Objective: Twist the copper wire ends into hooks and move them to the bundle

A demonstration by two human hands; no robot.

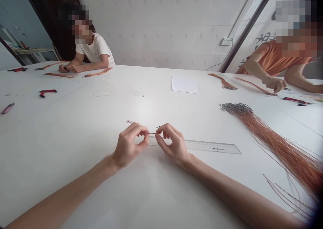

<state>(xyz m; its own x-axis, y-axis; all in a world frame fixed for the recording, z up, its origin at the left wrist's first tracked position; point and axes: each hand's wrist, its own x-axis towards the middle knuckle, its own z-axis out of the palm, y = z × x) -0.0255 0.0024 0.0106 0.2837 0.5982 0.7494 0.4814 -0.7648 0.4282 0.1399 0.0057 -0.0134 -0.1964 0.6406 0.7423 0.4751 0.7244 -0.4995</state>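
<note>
My left hand (131, 141) pinches a thin copper-brown cord (151, 133) between thumb and fingertips. At the cord's dark end, my right hand (173, 143) has its thumb and forefinger pinched too. A small dark hooked tip (158, 127) sticks up beside the right fingers. The cord is stretched level between both hands, just above a clear plastic ruler (214, 147) lying on the white table. Part of the ruler is hidden behind my hands. A thin tail of the cord trails past my left wrist.
A thick bundle of copper-brown cords (275, 144) with dark ends lies at right, loose strands near it. White paper (185, 85) sits further back. Red-handled pliers (47, 93) and a pink-handled tool (7, 108) lie left. Two people sit across the table (101, 195), with smaller bundles.
</note>
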